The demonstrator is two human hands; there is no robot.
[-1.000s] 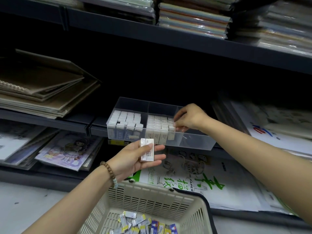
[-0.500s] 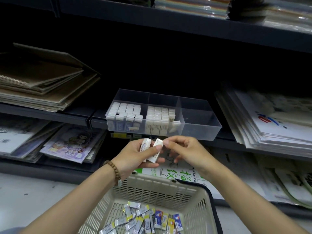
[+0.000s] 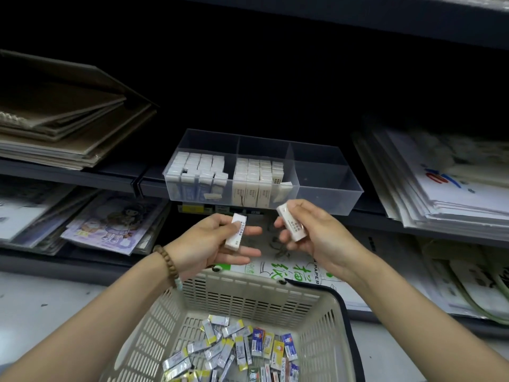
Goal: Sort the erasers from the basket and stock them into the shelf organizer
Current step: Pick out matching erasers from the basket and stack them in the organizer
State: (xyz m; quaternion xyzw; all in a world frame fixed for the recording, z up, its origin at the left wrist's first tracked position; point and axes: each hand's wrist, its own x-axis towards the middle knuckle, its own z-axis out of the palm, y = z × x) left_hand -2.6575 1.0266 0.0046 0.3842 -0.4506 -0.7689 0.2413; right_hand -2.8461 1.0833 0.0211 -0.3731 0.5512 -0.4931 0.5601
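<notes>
Nearest, a cream plastic basket [image 3: 327, 321] with slotted walls, its floor strewn with loose wrapped erasers [image 3: 242, 351] in silver, yellow and blue sleeves. Directly above its far rim, both hands raised and apart, each closed around a single eraser. Left hand [image 3: 212, 244], a beaded bracelet [image 3: 167, 260] on the wrist, pinching a white eraser [image 3: 236, 231] between thumb and fingers, long axis tilted, upper end toward the shelf. Right hand [image 3: 316, 238] gripping a second white eraser [image 3: 292, 225], printed sleeve facing up, one end poking out past the fingertips. A narrow gap between the two erasers, no contact. Beneath the hands, a lower shelf holding a paper pack with green lettering [image 3: 283, 271]. Just beyond the hands, at the shelf edge, a clear shelf organizer [image 3: 330, 199] with three compartments: left one packed with upright white erasers in blue sleeves [image 3: 198, 172], middle one packed with upright cream-sleeved erasers [image 3: 256, 175], one more lying slanted at its right front. Farther left, stacked brown sketch pads [image 3: 68, 125]; farther right, stacked paper packs [image 3: 446, 188].
</notes>
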